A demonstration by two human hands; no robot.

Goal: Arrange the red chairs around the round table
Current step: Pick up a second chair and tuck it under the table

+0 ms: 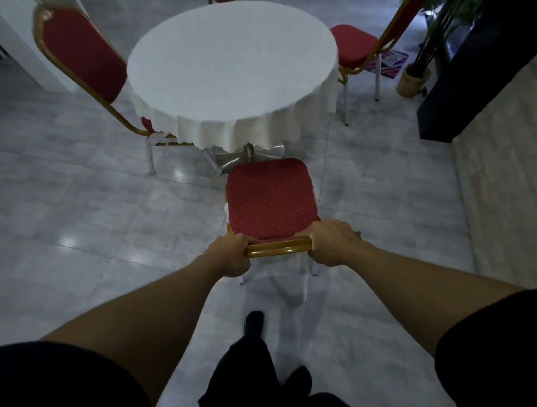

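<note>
A round table [232,66] under a white cloth stands ahead of me. Just short of its near edge is a red chair [270,197] with a gold frame, its seat facing the table. My left hand [231,254] and my right hand [334,244] both grip the top rail of its back. A second red chair [84,55] stands at the table's left, tucked partly under the cloth. A third red chair [353,43] stands at the table's right. A sliver of another chair [220,1] shows beyond the far edge.
The floor [87,218] is glossy grey tile. A potted plant in a woven basket [412,81] and a dark counter [479,81] stand at the right. A white wall or pillar [23,52] is at the far left. My feet [254,322] are just behind the chair.
</note>
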